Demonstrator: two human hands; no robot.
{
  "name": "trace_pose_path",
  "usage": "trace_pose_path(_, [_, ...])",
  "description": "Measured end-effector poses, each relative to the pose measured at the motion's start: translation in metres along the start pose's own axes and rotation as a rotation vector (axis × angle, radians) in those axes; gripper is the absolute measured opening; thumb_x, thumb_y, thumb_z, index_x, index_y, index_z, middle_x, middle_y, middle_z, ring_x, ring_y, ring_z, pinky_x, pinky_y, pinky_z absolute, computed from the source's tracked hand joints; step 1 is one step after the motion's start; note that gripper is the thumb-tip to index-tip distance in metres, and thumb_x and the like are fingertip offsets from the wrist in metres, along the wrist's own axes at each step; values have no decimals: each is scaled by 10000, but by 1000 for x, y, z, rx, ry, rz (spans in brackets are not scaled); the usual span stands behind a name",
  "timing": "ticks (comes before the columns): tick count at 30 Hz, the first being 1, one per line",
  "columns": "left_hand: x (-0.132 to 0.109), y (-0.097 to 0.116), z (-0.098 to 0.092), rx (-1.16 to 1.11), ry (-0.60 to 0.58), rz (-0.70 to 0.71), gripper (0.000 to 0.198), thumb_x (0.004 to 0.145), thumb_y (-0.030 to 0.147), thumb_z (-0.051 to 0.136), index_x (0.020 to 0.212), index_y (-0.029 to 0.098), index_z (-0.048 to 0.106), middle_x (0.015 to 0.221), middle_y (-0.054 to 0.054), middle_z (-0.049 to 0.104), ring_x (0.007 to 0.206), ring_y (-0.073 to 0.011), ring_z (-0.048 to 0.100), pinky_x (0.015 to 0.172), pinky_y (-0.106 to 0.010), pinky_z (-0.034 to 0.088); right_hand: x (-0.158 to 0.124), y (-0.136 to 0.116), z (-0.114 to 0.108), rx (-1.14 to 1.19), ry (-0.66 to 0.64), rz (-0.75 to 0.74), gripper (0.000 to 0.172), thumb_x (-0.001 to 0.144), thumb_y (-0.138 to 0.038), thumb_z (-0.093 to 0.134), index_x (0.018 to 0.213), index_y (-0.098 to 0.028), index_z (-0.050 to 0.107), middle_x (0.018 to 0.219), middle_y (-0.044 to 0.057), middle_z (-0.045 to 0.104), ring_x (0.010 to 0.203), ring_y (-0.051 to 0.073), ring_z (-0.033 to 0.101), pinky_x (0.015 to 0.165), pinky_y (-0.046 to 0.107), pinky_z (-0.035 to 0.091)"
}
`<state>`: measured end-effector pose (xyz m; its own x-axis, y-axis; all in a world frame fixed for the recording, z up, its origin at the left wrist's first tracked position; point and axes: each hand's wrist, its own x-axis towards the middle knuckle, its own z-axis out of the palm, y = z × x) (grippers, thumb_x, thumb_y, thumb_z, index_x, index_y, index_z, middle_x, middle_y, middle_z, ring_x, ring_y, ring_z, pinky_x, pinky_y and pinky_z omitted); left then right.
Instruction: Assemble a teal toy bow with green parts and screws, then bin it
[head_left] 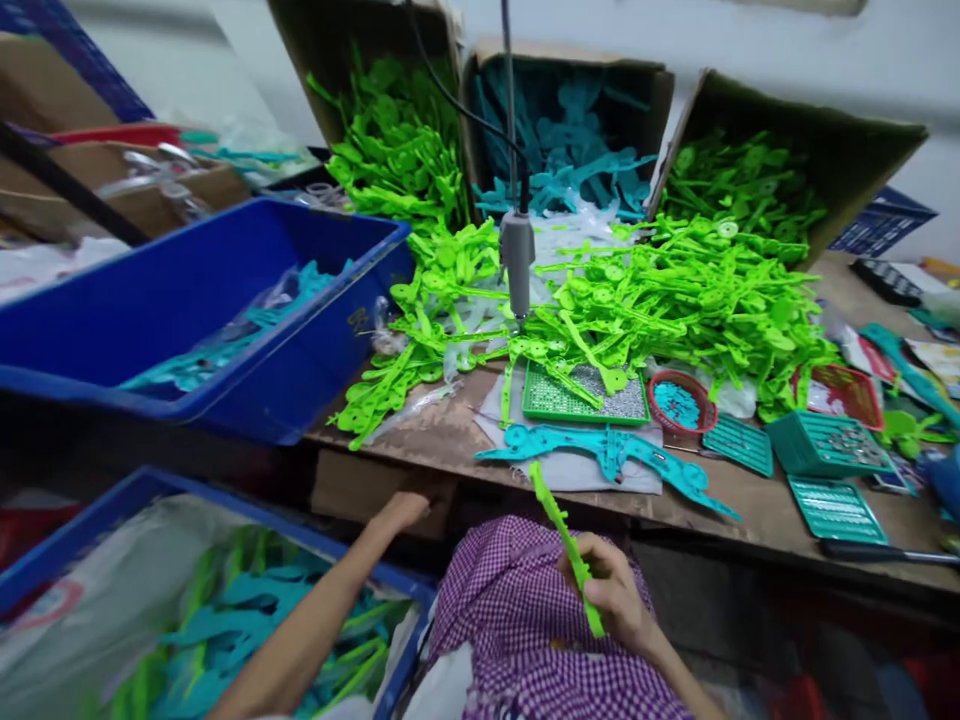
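My right hand (pixel 616 592) is closed around a long, narrow bright-green plastic part (pixel 564 535), held slantwise above my lap. Below the table's front edge, my left hand (pixel 409 508) reaches in at a brown cardboard box (pixel 345 490); its fingers are hidden. A turquoise bow-shaped plastic part (pixel 611 450) lies across a pale cloth at the table edge, close above my right hand. Behind it is a green tray (pixel 544 393) of small metal pieces, partly covered by green parts. A grey electric screwdriver (pixel 517 262) hangs upright over the table.
A heap of green parts (pixel 675 290) covers the table's back, before tilted cardboard boxes of green and turquoise parts. Blue bins (pixel 255 385) stand at left and lower left (pixel 150 480). To the right are a red basket (pixel 682 400), a teal box (pixel 825 445) and a black-handled screwdriver (pixel 870 551).
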<state>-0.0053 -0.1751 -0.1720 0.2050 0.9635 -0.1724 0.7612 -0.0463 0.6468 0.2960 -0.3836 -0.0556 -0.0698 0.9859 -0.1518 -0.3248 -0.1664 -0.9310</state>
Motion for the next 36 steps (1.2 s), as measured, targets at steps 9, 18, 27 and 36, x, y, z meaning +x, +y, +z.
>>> trace_pose_path(9, [-134,-53,-42,661,-230,304,299,903,125,514,1184,174,605,1131,-54,616,1032,-213,495,941,-350,326,39,-17,22,-361,-228,201,205,721,-309,575,869,-207,675,756,-10,595,670,129,490,618,240,380])
trace_pose_path(18, [-271,-56,11,635,-106,168,195,927,120,477,972,227,634,947,-29,649,862,-194,535,791,-323,338,108,40,114,-891,-508,120,383,871,-400,550,1135,-157,685,1067,98,733,960,238,685,878,338,489])
trace_pose_path(27, [-263,-40,24,628,127,251,143,909,173,511,930,208,648,890,-48,701,815,-206,609,740,-325,398,113,120,135,-646,-448,275,863,835,-504,648,1531,-149,282,1557,147,375,1433,264,378,1198,433,280])
trace_pose_path(36, [-226,-4,-99,491,231,521,349,923,504,495,1096,218,594,918,-60,683,836,-230,650,736,-327,495,86,57,157,-588,-608,4,1005,837,-678,547,1567,-139,116,1646,167,50,1525,251,45,1240,414,107])
